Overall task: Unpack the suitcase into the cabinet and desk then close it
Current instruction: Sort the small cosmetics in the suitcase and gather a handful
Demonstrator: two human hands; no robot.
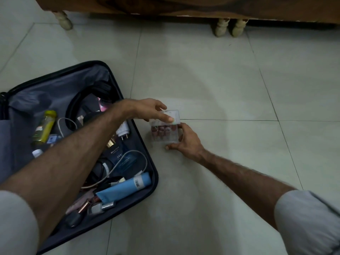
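An open dark suitcase [145, 144] lies on the tiled floor at the left, full of small items. Just right of its edge, both hands hold a clear plastic box [166, 134] with red pieces inside. My left hand [150, 109] reaches across the suitcase and grips the box's top edge. My right hand [185, 139] holds its lower right corner from beneath. Inside the suitcase lie a yellow-capped bottle [45, 127], a light blue tube [125, 188], a dark perfume box [119, 155], a white plug [123, 130], white cables and black headphones [81, 102].
A wooden cabinet [184, 6] on pale turned legs [221, 28] stands along the far side of the floor. Pale floor tiles [220, 80] stretch between it and the suitcase. My light sleeves show at the bottom corners.
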